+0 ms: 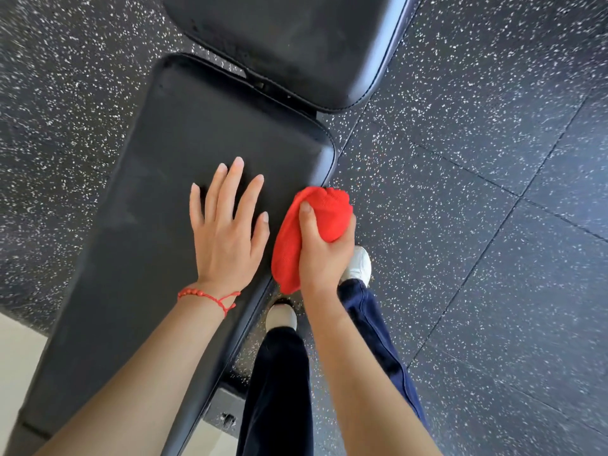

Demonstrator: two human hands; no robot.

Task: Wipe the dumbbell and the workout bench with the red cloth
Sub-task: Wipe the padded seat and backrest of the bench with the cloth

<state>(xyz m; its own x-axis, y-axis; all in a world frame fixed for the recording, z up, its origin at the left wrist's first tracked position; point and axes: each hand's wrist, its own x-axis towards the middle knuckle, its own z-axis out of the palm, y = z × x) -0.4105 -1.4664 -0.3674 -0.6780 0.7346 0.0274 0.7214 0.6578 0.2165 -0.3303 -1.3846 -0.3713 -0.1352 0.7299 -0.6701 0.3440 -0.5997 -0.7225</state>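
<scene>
The floor (477,159) is the biggest thing: dark rubber tiles w/ white specks, going off every edge of the pic.

Next is the workout bench (171,179), the worktop here. It's black and padded, in two parts. The long pad runs from the bottom left up toward the top middle, so its long way is a slant. Its bottom end is cut off by the pic edge. The second pad (296,37) sits just past the top end, w/ a thin gap between, and its top is cut off too. The metal frame under the bench is mostly hidden; only a bit shows near the bottom.

The person's legs in dark pants (279,390) stand just right of the bench. Two white shoes (358,264) peek out, partly hidden by the right arm and cloth.

The left hand (227,232) lies flat on the long pad, fingers straight and spread, holding nothing. A red bead bracelet (207,296) is on that wrist.

The right hand (324,251) is curled tight round the red cloth (296,238), thumb on top. The cloth is bunched up, its long way going up and down. It's at the right edge of the long pad, just beside the left hand. Can't tell if it touches the pad.

No dumbbell is in the pic.
</scene>
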